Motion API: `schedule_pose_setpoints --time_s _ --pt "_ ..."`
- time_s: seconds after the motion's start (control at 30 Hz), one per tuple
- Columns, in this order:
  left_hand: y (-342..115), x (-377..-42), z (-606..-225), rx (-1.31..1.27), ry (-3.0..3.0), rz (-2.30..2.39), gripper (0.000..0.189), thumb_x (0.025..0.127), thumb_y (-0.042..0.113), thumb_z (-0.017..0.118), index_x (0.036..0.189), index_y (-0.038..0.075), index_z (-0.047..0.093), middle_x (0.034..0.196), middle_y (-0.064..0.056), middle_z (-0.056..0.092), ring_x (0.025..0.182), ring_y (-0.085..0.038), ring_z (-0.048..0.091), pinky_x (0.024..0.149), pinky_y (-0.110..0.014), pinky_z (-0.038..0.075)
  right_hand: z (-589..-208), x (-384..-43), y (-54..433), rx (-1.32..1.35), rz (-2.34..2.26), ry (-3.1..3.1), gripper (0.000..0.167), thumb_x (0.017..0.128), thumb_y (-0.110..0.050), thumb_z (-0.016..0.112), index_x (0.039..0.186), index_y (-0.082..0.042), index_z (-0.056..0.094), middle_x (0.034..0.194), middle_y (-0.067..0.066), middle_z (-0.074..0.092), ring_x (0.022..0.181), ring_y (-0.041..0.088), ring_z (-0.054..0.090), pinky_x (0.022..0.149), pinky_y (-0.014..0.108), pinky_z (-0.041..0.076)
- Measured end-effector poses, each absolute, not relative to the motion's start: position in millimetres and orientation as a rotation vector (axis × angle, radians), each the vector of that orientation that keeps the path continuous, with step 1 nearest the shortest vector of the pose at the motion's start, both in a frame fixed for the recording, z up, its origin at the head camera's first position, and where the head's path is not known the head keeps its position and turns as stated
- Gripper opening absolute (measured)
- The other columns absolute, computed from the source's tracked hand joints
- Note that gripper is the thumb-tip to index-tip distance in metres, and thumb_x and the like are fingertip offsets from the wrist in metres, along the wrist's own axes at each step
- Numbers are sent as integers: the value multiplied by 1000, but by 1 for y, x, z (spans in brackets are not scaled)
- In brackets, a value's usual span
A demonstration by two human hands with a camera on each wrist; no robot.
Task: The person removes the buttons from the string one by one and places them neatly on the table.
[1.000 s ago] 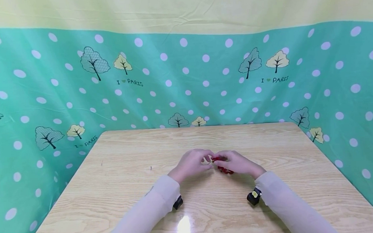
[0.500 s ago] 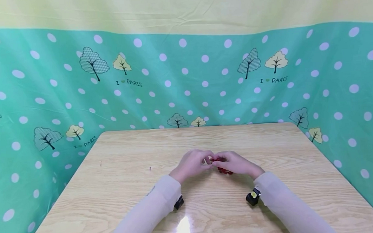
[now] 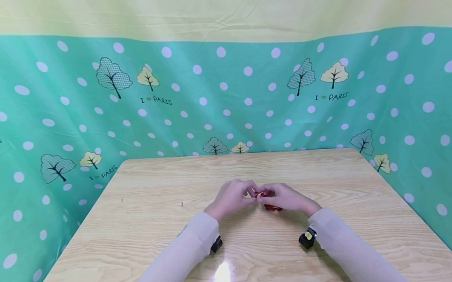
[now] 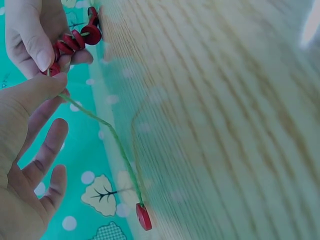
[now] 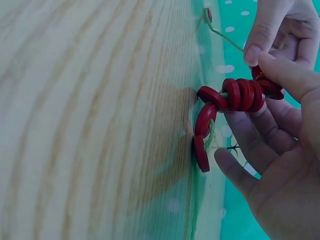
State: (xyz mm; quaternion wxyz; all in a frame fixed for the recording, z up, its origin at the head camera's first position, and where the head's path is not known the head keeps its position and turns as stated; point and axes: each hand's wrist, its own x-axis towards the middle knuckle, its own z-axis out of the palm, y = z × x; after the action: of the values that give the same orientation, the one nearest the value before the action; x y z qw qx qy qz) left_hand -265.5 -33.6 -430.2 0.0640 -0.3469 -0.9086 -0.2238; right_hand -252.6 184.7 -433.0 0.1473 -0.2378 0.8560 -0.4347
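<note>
Several round red buttons are threaded on a green string. In the left wrist view my left hand pinches the string between thumb and index finger, its other fingers spread. Right beside those fingertips, my right hand pinches a red button at the end of the row with thumb and fingers. The rest of the row hangs from there down to the table. Another red button is at the string's far end, beyond my left hand. In the head view both hands meet over the table, partly hiding the buttons.
The light wooden table spreads under both hands. A tiny dark mark shows on it at the left. A green dotted curtain stands behind the table and along its sides. A black wrist camera hangs under the right sleeve.
The fingertips of both hands have drawn closer together. A red button has shifted left along the string toward my left fingertips, where pale string showed between the hands earlier.
</note>
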Motion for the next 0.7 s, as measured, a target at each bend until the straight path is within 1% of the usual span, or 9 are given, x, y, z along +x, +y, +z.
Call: schedule_pose_setpoints --time_s 0.17,0.33,0.47,0.7 --pt "-36 -267 -431 -1028 -2757 -690 19 88 28 80 105 27 73 88 16 72 84 -8 62 73 -26 46 -434 -253 185 -657 -1247 2454 35 99 -24 66 130 -9 63 89 11 66 59 24 59 53 36 52" --pt "-37 -266 -428 -1025 -2753 -745 19 87 27 81 104 27 73 88 16 72 84 -8 65 77 -28 47 -435 -254 187 -658 -1228 2470 30 100 -21 64 128 -11 64 82 9 63 57 22 58 52 34 51" --pt "-39 -266 -427 -1029 -2736 -769 18 87 27 81 102 26 73 87 15 72 84 -8 67 78 -29 49 -435 -254 187 -668 -1231 2476 29 100 -20 62 127 -10 64 85 8 62 57 22 59 52 34 52" --pt "-42 -270 -430 -1009 -2725 -746 17 86 25 81 101 26 73 88 16 72 85 -11 65 75 -28 48 -435 -254 187 -661 -1253 2472 28 100 -21 63 126 -9 64 94 9 63 59 22 60 53 34 53"
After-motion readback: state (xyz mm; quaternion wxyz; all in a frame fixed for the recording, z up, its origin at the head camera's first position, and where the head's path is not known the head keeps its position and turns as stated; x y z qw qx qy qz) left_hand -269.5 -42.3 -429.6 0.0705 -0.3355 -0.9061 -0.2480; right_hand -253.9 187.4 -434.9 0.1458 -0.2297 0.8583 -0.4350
